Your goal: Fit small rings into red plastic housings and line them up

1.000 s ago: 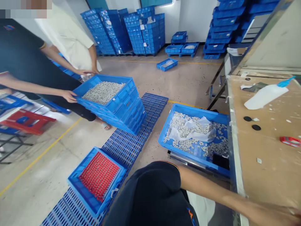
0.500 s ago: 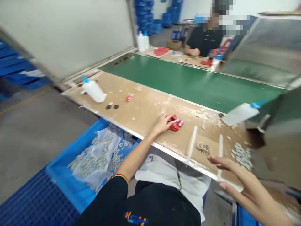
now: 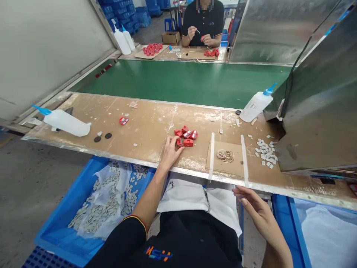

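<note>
Several small red plastic pieces (image 3: pixel 188 143) with pale inserts lie in a cluster on the brown table. At the cluster's left side, my left hand (image 3: pixel 169 152) has its thumb and forefinger closed around one red piece (image 3: pixel 179 143), which still appears to rest on the tabletop. My right hand (image 3: pixel 255 208) hovers just off the table's front edge, fingers stretched out and nothing in them. Between the hands lies a cardboard pad (image 3: pixel 237 149) held by white tape strips, with a messy brown-and-white glue-like patch on it. Another red piece (image 3: pixel 124 121) sits apart at the left.
White squeeze bottles (image 3: pixel 67 123) with blue tips lie left and lean right. Small white tiles (image 3: pixel 266 152) are heaped beside a metal housing (image 3: pixel 320 111). Beyond runs a green belt (image 3: pixel 173 82); a co-worker (image 3: pixel 203 22) sits across it. A blue bin (image 3: pixel 58 223) stands below.
The view has turned toward the right. My left hand has drawn back from over the red pieces to their left side, leaving them spread out. My right hand has moved nearer my body.
</note>
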`<act>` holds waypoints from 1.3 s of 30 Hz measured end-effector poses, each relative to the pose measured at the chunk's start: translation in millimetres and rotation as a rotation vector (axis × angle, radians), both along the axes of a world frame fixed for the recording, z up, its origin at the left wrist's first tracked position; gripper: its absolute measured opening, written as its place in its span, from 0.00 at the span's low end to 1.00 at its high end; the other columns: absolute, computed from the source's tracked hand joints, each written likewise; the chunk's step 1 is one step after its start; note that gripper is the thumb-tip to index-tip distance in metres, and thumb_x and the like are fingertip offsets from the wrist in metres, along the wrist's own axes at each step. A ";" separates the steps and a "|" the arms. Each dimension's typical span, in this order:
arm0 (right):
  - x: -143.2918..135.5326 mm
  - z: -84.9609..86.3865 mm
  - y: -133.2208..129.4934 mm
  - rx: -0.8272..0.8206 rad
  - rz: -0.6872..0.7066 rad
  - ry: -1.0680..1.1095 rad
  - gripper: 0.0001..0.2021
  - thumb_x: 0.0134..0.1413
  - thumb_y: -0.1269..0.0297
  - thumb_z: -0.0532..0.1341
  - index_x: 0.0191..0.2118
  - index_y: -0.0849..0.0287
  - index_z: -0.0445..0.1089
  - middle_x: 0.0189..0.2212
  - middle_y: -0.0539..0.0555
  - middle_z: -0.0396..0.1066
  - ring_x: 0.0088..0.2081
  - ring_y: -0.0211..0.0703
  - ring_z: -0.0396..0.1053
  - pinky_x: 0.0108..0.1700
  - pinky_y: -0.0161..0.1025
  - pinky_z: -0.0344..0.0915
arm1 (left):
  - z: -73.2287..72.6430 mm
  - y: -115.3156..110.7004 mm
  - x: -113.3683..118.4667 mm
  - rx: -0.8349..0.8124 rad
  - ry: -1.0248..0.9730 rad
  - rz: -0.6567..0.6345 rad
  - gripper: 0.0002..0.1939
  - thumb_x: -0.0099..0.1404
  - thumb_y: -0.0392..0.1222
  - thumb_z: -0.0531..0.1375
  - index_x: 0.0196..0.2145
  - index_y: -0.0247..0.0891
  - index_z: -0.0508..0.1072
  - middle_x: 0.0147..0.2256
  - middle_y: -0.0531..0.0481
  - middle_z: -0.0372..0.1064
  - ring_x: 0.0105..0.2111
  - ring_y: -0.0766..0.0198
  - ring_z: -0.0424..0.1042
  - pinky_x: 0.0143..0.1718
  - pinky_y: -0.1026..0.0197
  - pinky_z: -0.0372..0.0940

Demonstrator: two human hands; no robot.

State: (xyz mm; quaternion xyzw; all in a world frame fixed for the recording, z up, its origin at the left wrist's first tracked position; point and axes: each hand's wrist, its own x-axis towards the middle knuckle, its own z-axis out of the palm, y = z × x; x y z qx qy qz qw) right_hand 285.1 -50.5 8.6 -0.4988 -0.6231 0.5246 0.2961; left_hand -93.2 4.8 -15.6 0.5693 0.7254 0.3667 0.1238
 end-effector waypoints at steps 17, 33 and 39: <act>-43.3 -22.8 75.2 0.318 -0.193 -0.021 0.14 0.60 0.54 0.66 0.47 0.56 0.74 0.34 0.56 0.77 0.29 0.42 0.73 0.29 0.38 0.72 | 8.0 -12.5 34.2 0.104 -1.105 -0.145 0.24 0.60 0.49 0.69 0.53 0.39 0.76 0.47 0.42 0.78 0.37 0.63 0.76 0.38 0.63 0.71; -65.0 -12.5 105.7 0.632 -0.072 -0.285 0.14 0.65 0.70 0.58 0.54 0.54 0.70 0.43 0.57 0.72 0.38 0.45 0.72 0.41 0.42 0.72 | -11.8 0.0 93.5 -0.161 -0.937 -0.481 0.17 0.61 0.37 0.68 0.49 0.36 0.78 0.47 0.41 0.80 0.45 0.58 0.80 0.47 0.60 0.75; -66.6 -19.0 99.5 0.576 -0.037 -0.117 0.08 0.66 0.68 0.60 0.48 0.53 0.74 0.38 0.53 0.73 0.35 0.42 0.72 0.35 0.38 0.71 | -8.6 -0.3 92.2 -0.185 -0.826 -0.484 0.15 0.60 0.36 0.69 0.46 0.37 0.80 0.42 0.43 0.82 0.40 0.59 0.80 0.43 0.62 0.74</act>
